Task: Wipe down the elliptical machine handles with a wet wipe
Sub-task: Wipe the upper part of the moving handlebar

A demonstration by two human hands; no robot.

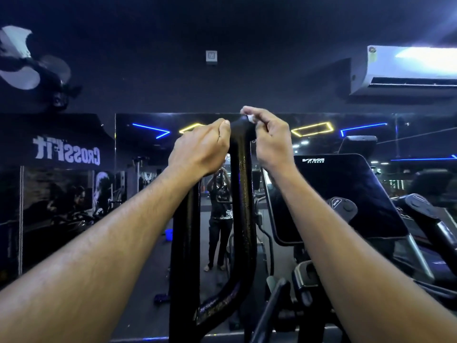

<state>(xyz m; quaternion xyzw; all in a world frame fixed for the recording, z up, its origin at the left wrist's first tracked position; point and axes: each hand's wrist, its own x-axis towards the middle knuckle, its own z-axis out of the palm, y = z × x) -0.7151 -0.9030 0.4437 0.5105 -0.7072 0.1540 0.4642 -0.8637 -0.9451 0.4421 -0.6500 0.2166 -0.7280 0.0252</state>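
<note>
Black handle [243, 184]: left hand [200, 149] grips its top; right hand [270, 142] pinches wipe [250, 118].

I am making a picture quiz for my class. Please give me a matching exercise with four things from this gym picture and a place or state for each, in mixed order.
Things:
1. wet wipe
2. left hand
3. air conditioner
4. console screen

Places or states:
A. mounted high on the wall, upper right
B. pinched in the right hand at the handle top
C. dark, right of the black handle
D. gripping the handle's top bend

Pairs: 1-B, 2-D, 3-A, 4-C
</note>
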